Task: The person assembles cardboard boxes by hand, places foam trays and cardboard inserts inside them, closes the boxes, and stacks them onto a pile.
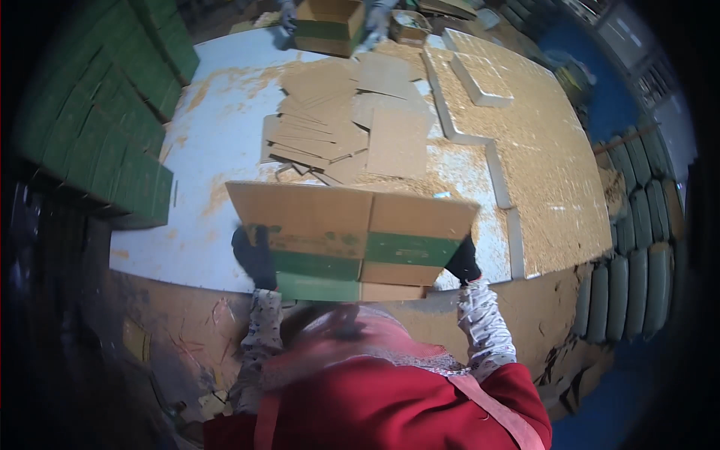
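Note:
A flattened cardboard box [315, 216] with a printed green band is held up before my chest, over the near edge of the white table [197, 163]. My left hand [255, 253], in a dark glove, grips its left side. On the right side it is held by my right hand [464, 261], gloved too and partly hidden behind the cardboard. Beyond the box lie overlapping flat cardboard sheets [320, 107], with one rectangular sheet [397, 143] at their right.
Green cartons [107, 135] are stacked at the left. White-edged blocks covered in wood-coloured crumbs [557, 197] fill the table's right. At the far edge, a co-worker's gloved hands [377, 25] are beside an open carton [328, 34]. Packed bags [630, 292] are piled at the right.

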The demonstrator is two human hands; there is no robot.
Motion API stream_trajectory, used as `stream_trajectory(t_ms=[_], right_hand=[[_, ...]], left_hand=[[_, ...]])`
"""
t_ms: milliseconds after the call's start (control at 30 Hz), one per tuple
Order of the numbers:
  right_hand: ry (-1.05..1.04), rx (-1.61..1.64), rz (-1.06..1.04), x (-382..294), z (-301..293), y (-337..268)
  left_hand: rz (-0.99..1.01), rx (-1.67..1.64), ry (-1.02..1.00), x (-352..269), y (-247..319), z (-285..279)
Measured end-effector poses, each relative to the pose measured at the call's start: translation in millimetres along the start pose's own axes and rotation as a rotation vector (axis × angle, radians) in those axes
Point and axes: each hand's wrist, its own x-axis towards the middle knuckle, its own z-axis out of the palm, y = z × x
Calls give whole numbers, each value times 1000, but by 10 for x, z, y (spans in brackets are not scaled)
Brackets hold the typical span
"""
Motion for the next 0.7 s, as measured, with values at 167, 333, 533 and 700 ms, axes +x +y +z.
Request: stream_trajectory(t_ms=[167, 333, 533, 700], right_hand=[[-727, -1050, 108, 292, 728, -234], [-883, -1363, 187, 319, 1940, -147], [-350, -1565, 16, 422, 1908, -432], [-49, -2174, -615, 575, 1892, -689]], left_hand=[[850, 137, -154, -507, 1526, -223], [1156, 236, -620, -744, 1756, -170], [1424, 0, -794, -548, 1504, -662], [1217, 620, -1229, -430, 1998, -1421]])
